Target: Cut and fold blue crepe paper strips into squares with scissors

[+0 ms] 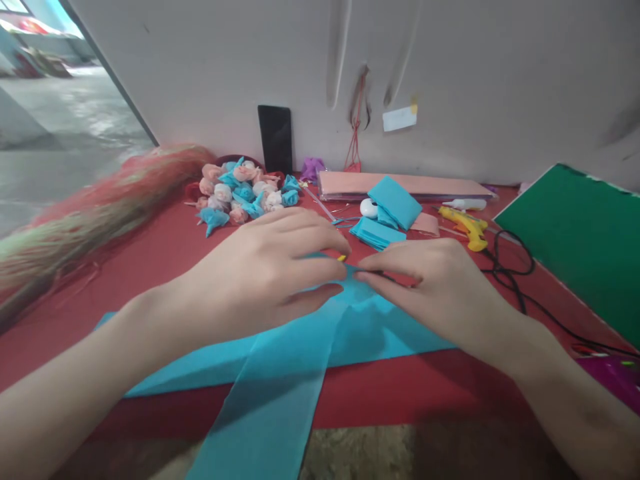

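Note:
A long strip of translucent blue crepe paper point(280, 393) runs from between my hands down past the table's front edge. It crosses a wider blue crepe paper piece point(400, 333) lying on the table. My left hand point(273, 270) has its fingers curled, closed on the strip's upper end; a small yellow bit shows by its fingertip. Facing it, my right hand point(450, 287) pinches a thin dark stick-like thing point(384, 274) between thumb and fingers, at the paper's edge. What exactly this thing is, I cannot make out.
Paper roses point(243, 193) are heaped at the back left, near an upright phone point(277, 139). Folded blue paper point(395, 203) lies behind my hands. A yellow glue gun point(467, 227) with a black cord point(515, 283) and a green board point(580, 233) are at right. Pinkish fibre point(125, 200) lines the left.

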A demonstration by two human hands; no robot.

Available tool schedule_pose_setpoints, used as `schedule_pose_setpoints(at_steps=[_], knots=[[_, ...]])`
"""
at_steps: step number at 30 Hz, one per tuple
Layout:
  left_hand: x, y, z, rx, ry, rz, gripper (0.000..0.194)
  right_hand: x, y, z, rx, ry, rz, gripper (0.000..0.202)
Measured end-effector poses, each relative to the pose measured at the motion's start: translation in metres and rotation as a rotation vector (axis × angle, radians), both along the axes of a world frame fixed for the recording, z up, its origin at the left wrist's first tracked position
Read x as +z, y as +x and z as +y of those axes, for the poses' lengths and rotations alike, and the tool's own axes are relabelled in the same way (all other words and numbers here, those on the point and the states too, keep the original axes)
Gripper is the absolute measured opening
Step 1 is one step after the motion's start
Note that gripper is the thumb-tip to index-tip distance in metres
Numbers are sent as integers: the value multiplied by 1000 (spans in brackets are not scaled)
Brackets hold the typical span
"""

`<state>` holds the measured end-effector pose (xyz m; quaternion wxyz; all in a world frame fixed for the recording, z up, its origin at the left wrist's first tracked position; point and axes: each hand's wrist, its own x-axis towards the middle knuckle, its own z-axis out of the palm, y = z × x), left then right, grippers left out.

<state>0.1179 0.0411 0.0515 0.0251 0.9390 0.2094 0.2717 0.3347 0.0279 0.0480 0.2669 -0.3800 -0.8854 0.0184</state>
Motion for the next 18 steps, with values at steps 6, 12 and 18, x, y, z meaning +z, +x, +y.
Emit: schedule_pose_setpoints(at_steps=[6,12,18], knots=[[3,5,-6,-32,314,195,28,3,-7,-15,45,130,-190,29],[16,-22,10,98,521,246,30,6,1,-10,-26,135,-174,30],[13,-22,15,188,339,14,21,4,2,-7,-27,137,-193,28]])
